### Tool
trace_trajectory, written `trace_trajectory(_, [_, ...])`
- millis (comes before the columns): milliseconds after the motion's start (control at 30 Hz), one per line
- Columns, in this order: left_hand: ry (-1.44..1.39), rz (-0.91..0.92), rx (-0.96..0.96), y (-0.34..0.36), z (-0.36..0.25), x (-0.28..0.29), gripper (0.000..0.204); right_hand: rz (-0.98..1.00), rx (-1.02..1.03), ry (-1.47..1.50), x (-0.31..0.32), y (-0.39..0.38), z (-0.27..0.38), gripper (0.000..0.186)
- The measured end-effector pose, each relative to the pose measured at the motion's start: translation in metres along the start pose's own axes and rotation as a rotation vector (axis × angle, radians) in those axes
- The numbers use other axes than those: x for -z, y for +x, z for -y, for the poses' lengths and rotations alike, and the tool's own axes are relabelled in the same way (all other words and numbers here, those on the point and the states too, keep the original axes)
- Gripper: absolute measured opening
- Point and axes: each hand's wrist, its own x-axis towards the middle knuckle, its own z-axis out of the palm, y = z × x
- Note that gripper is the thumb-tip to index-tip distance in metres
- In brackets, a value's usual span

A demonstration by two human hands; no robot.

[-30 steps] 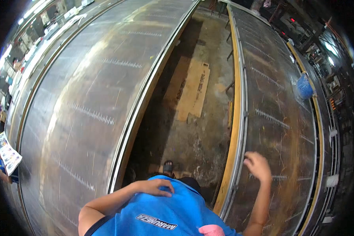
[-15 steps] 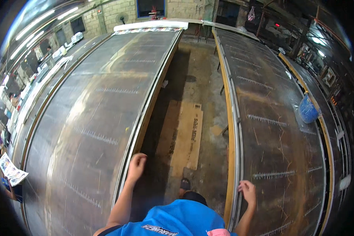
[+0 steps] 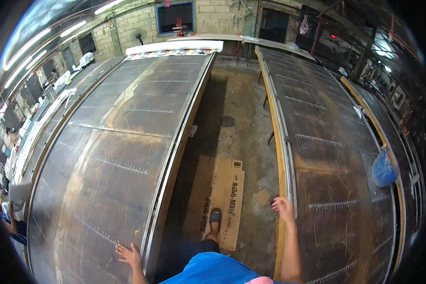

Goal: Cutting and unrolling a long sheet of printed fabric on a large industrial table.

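1. Compared with half a second ago, have advanced along the stained grey concrete floor (image 3: pixel 244 120), with a dark-sandalled foot (image 3: pixel 215 216) now down on the flat brown cardboard sheet (image 3: pixel 229 173).
2. Have swung the left hand (image 3: pixel 129 256) outward from the aisle-side edge to above the long, dark brown, scratched left-hand worktop (image 3: pixel 123 203), near its silver metal rail (image 3: pixel 177 142). Show a spread grip there, with nothing visible in it; cannot tell whether touching the surface.
3. Have shifted the right hand (image 3: pixel 283 208) toward the aisle, now seen over the edge of the long, dark brown right-hand worktop (image 3: pixel 326 232), by its yellow wooden strip (image 3: pixel 281 244). Show a loosely bent, unclosed grip, again with nothing visible in it.
4. Find both worktops, the nearest things to the hands, on either side of the aisle, stretching ahead and marked with white comb-like tick lines (image 3: pixel 120 164).
5. See farther off a thick white roll (image 3: pixel 175 46) lying across the far end of the left-hand worktop, and nearer than before, a blue plastic bucket (image 3: pixel 383 171) at the right-hand worktop's outer edge.
6. Judge the change as walking forward between the worktops, hands free, rather than handling anything.
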Motion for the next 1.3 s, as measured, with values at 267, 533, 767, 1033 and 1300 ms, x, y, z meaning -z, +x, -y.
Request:
trace_trajectory(267, [0.514, -0.623, 0.022, 0.024, -0.079, 0.022, 0.072, 0.181, -0.728, -0.012, -0.058, 0.079, -0.221, 0.02])
trace_trajectory(533, [-0.047, -0.152, 0.396, 0.203, -0.358, -0.002, 0.071, 0.001, -0.939, -0.024, -0.028, 0.257, -0.216, 0.023])
trace_trajectory(767, [-0.487, -0.037, -0.375, 0.276, -0.784, 0.005, 0.083, -0.025, -0.942, 0.086, -0.022, 0.437, -0.262, 0.022])
trace_trajectory(1033, [-0.206, 0.143, -0.233, 0.338, -1.025, 0.007, 0.087, -0.025, -0.937, 0.127, -0.014, 0.646, -0.234, 0.018])
trace_trajectory(1300, [0.034, 0.021, 0.124, 0.361, -1.101, -0.014, 0.077, -0.069, -0.807, 0.044, -0.013, 0.909, -0.148, 0.017])
